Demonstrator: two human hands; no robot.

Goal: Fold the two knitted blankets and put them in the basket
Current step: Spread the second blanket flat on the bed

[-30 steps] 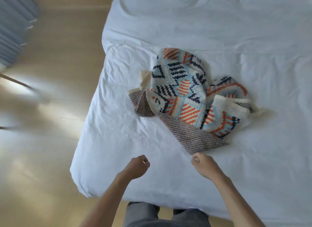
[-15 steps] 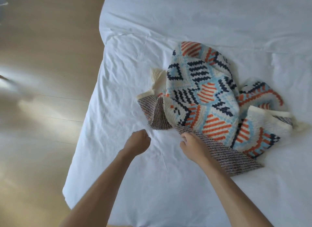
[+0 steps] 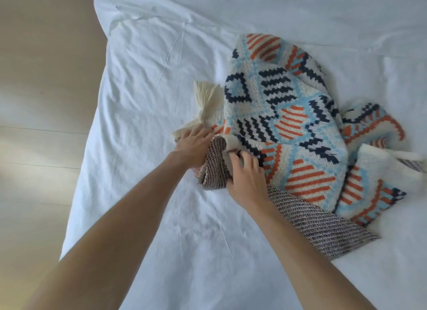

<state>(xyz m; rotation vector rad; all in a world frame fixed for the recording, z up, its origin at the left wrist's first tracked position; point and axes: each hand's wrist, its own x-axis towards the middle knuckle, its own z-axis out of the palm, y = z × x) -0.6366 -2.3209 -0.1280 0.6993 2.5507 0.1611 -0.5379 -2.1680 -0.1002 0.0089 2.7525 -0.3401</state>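
One knitted blanket (image 3: 298, 115) lies crumpled on the bed, patterned in light blue, orange, navy and cream, with a brown-speckled reverse side (image 3: 323, 226) and a cream tassel (image 3: 208, 97) at its left corner. My left hand (image 3: 193, 145) lies with fairly straight fingers on that left corner, just below the tassel; its thumb is hidden. My right hand (image 3: 245, 178) curls its fingers and thumb round the rolled edge of the blanket beside it. I see no second blanket and no basket.
The bed (image 3: 161, 240) is covered by a wrinkled white sheet, and its left edge runs diagonally down the frame. A light wooden floor (image 3: 41, 125) lies to the left of the bed.
Both hands have moved forward from the bare sheet onto the blanket's left corner. The left hand's fist has uncurled, and the right hand has taken hold of the rolled edge.
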